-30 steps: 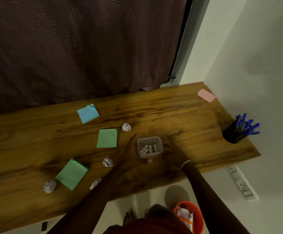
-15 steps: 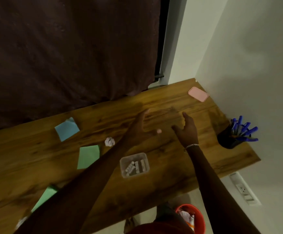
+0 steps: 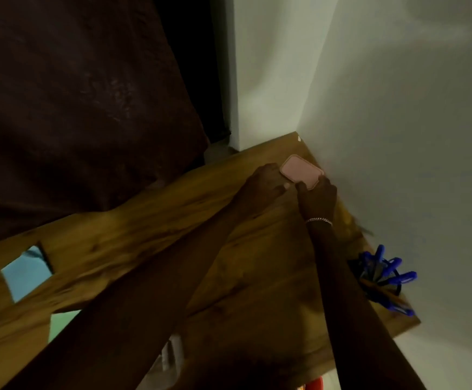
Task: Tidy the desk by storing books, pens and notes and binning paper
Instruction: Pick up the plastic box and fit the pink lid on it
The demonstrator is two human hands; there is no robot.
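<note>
Left hand [image 3: 263, 184], right hand [image 3: 317, 198] on near edge of flat pink rounded-rectangle pad [image 3: 301, 171], far corner of brown wooden desk [image 3: 145, 243]; can't tell if I grip it; lies flush, may slip; my forearm could tip dark cup of blue pens [image 3: 381, 280].

A home study corner; a wooden desk [image 3: 257, 277] against white walls [image 3: 398, 108], a dark curtain [image 3: 74, 94], a cup of blue pens [image 3: 381, 280].
</note>
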